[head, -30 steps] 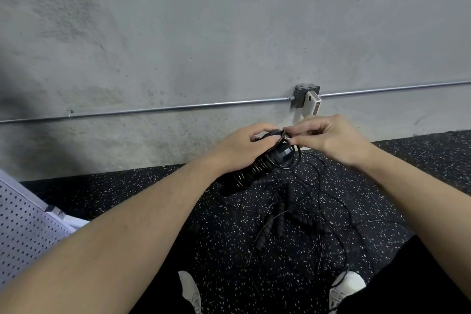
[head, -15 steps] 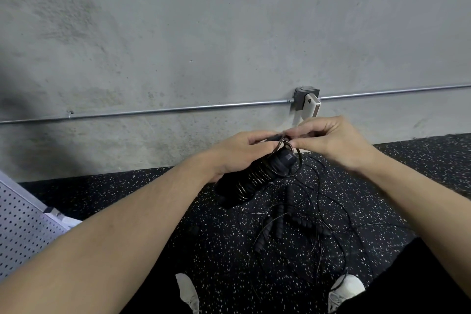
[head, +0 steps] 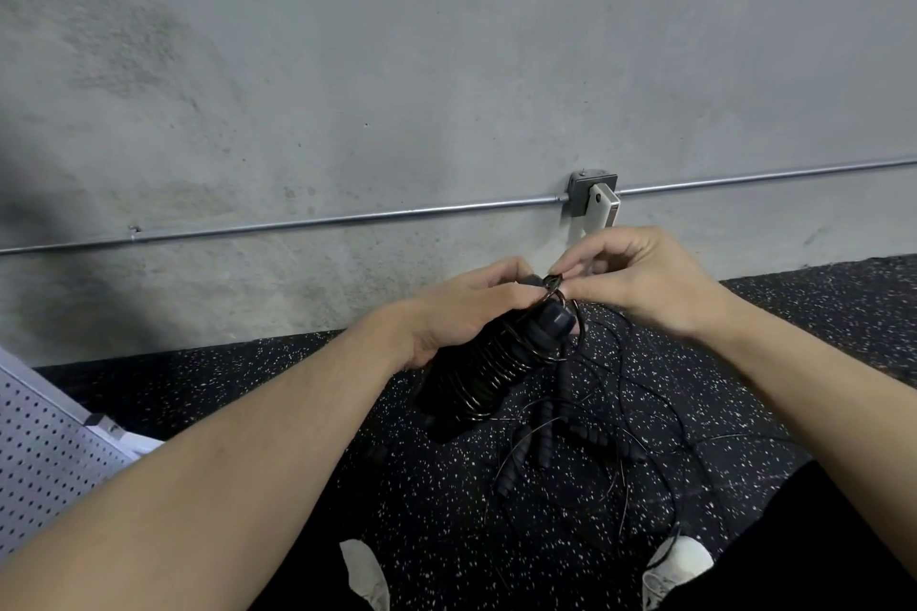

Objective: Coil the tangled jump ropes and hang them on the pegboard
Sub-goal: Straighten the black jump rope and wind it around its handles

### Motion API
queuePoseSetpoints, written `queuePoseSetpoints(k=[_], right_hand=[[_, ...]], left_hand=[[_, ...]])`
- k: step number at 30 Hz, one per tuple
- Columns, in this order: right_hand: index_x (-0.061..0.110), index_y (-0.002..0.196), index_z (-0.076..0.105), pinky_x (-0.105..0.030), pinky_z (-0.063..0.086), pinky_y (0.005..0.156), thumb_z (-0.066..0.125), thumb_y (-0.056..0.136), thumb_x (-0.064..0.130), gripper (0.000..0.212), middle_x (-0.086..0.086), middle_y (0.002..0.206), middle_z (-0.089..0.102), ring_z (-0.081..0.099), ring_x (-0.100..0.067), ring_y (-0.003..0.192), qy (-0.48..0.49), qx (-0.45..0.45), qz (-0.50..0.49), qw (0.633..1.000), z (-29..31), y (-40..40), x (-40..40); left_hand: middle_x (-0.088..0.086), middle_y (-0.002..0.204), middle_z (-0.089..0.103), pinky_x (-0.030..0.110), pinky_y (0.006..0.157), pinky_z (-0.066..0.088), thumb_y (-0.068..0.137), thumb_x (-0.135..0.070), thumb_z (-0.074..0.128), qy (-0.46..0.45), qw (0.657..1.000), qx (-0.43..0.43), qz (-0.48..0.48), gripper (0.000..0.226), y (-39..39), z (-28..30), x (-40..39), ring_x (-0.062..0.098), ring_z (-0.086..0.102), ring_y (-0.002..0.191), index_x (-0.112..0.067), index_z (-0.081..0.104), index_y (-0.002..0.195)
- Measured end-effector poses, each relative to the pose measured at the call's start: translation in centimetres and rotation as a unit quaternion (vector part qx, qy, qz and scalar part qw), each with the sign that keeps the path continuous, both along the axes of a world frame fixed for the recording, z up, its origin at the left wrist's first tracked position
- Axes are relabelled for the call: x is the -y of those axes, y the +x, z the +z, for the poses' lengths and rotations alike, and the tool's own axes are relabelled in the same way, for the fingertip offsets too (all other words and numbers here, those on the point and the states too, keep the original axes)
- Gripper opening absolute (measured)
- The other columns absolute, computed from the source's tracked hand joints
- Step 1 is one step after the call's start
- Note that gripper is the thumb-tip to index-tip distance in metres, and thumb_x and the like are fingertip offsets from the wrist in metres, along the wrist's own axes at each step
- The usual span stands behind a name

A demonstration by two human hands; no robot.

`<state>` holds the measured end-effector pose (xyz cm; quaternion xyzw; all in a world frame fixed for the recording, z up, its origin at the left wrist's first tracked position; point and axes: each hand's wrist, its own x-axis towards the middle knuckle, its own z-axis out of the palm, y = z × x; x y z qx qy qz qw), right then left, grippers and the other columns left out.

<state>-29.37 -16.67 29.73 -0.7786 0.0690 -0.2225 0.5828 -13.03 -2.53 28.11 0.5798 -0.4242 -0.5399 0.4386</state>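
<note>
A bare grey concrete wall [head: 446, 65] fills the upper half of the head view, mottled with darker patches and shaded at the left. A thin metal conduit [head: 347, 217] runs across it low down, passing through a small grey junction box [head: 578, 196] with a white plug-in device [head: 603, 208] on its front. Below the wall lies a black rubber floor [head: 297, 392] flecked with white. At the lower left a white pegboard [head: 39, 461] with rows of small holes leans into view, its edge just above the person's left forearm.

The left hand [head: 461, 318] holds up a bundle of black jump rope handles [head: 496, 367], fingers curled around its upper end, with thin cable wound in tight rings around the ribbed grips. The right hand [head: 640, 278] meets it at the top of the bundle, its thumb and forefinger pinching the thin black cable [head: 553, 285] just beside the left thumb; the other fingers are curled in. Both hands are raised above the floor, in front of the wall's base.

Under the hands, more tangled jump ropes [head: 556, 442] lie loose on the floor: several ribbed black handles fanned out and thin cable looping wide toward the right. Two white shoe tips [head: 367, 576] show at the bottom edge, one cable strand crossing the right shoe [head: 680, 566]
</note>
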Motion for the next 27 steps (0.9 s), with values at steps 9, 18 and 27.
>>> queuePoseSetpoints(k=[9,18,27], right_hand=[[0.029,0.071,0.076,-0.018,0.055,0.071,0.083,0.067,0.017,0.015,0.008,0.085,0.072,0.067,-0.006,0.076,0.067,0.095,0.04,0.992,0.3,0.2,0.1],[0.035,0.091,0.075,-0.037,0.054,0.09,0.081,0.078,0.046,0.019,0.001,0.11,0.072,0.069,-0.017,0.099,-0.062,0.05,0.037,0.996,0.4,-0.9,0.9],[0.013,0.089,0.075,-0.03,0.054,0.096,0.081,0.077,0.024,0.017,0.004,0.106,0.076,0.072,-0.018,0.1,-0.211,0.019,0.027,0.977,0.9,-1.9,0.8]], left_hand=[[0.036,0.123,0.062,0.033,0.068,0.06,0.095,-0.046,0.061,-0.101,0.982,-0.154,-0.031,0.045,-1.8,0.1,-0.1,0.029,0.069,0.093,-0.008,0.05,0.119],[0.019,0.105,0.065,0.039,0.085,0.057,0.076,-0.026,0.078,-0.112,0.985,-0.128,0.014,0.035,-1.3,-0.3,0.6,0.031,0.063,0.096,-0.02,0.063,0.107],[0.002,0.096,0.069,0.033,0.084,0.057,0.07,-0.027,0.078,-0.061,0.994,-0.044,-0.077,0.05,-0.4,0.7,0.3,0.019,0.067,0.087,-0.018,0.06,0.116]])
